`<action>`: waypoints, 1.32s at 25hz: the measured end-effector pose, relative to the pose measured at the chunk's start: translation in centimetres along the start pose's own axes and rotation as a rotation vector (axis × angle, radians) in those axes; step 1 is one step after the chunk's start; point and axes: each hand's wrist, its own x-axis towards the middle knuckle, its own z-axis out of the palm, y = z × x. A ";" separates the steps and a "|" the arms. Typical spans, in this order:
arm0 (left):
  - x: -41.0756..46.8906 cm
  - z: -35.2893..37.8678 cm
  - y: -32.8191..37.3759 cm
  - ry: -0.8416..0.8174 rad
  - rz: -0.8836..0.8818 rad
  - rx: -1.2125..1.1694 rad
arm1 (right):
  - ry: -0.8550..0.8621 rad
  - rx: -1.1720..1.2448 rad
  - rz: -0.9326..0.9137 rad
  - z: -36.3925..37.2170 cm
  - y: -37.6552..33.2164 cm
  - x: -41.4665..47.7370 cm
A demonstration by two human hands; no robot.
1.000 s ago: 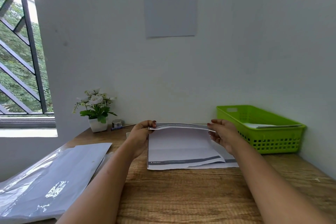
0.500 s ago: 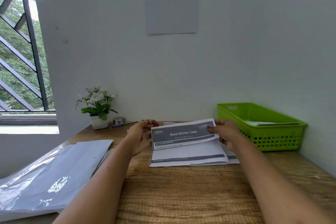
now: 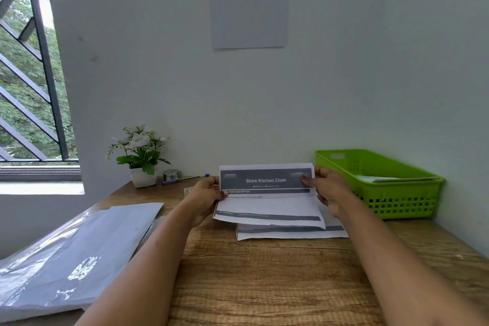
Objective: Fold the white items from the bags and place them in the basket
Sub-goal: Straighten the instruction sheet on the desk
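A white printed sheet [image 3: 267,206] headed "Store Kitchen Cloth" is lifted off the wooden table, its top part turned up toward me. My left hand [image 3: 205,196] pinches its left edge and my right hand [image 3: 328,190] pinches its right edge. Under it another white sheet [image 3: 291,233] lies flat on the table. The green basket [image 3: 397,201] stands at the right against the wall, with a folded white sheet [image 3: 375,178] inside. Clear plastic bags holding white sheets [image 3: 79,251] lie at the near left.
A small potted white flower [image 3: 140,156], a tape roll [image 3: 170,174] and a pen [image 3: 190,178] sit at the back left by the wall. A paper notice [image 3: 248,2] hangs on the wall. A barred window [image 3: 29,87] is at the left.
The sheet's far edge has been raised and turned toward me, so the printed header now faces the camera. Both hands have lifted the sheet off the one below.
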 end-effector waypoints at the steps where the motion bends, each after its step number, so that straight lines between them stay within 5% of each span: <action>1: 0.0 -0.1 0.1 0.004 0.006 -0.013 | -0.031 0.009 0.027 0.1 0.1 0.1; 12: -0.4 -0.6 0.4 0.021 -0.115 -0.300 | -0.016 -0.108 -0.061 0.5 0.3 0.0; 18: -0.5 0.1 0.5 0.026 0.034 -0.130 | 0.012 -0.124 -0.109 0.6 0.2 0.1; 20: -0.3 0.0 0.5 0.065 0.087 -0.146 | 0.085 -0.312 -0.282 0.6 -0.3 -0.1; 24: -0.5 0.4 1.3 0.022 0.136 -0.112 | 0.031 -1.131 -0.646 2.1 -0.8 -1.8; 28: -1.3 2.4 2.1 -0.063 0.271 -0.026 | 0.070 -1.211 -0.843 4.5 -1.1 -3.1; 30: -1.6 2.9 2.5 0.043 0.442 0.324 | 0.168 -1.212 -0.930 4.8 -1.3 -3.3; 33: -2.0 3.4 2.3 0.257 0.719 1.205 | 0.274 -1.293 -1.044 5.1 -0.9 -3.2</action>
